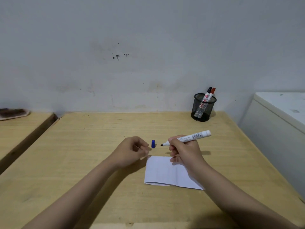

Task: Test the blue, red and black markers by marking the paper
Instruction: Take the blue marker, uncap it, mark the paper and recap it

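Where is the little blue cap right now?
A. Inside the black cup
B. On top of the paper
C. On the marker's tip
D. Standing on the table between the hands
D. The blue cap stands upright on the table, between the left hand and the marker tip, off the paper.

Table, contents placed from my right grip:
- Marker: in that grip, tip pointing left, over the table.
- Cap: upright on the table, just left of the tip, between my two grips.
- Left grip: just left of the cap.
- Paper: flat on the table, under and nearer me than the right grip.
- Pen holder: behind, at the table's far edge, two markers in it.
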